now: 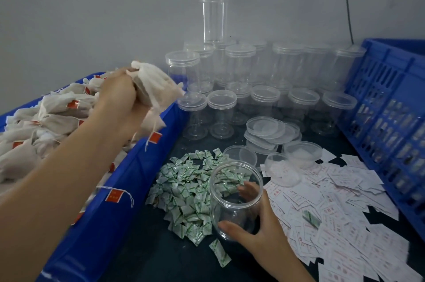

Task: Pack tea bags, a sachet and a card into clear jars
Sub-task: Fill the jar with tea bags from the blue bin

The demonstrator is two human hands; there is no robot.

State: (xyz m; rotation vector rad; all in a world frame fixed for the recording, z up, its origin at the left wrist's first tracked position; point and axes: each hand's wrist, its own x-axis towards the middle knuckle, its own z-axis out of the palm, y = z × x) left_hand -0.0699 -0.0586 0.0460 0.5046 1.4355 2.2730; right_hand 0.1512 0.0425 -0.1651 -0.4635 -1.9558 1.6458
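— While I'm monitoring, what's below the grey wall (92, 6)?
— A dark table (147, 247). Left hand (119, 95) is clutching tea bags (156, 84) over the bin (115, 212); right hand (259, 229) (fingers curled) is gripping the jar (230, 208) beside sachets (184, 185).

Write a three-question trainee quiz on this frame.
1. What does the left hand grip? A) tea bags B) a spoon C) a lid
2. True or false: the jar gripped by the right hand has its lid screwed on.
3. Fill in: the sachets lie between the blue tub and the scattered ___.
Key: 1 A; 2 false; 3 cards.
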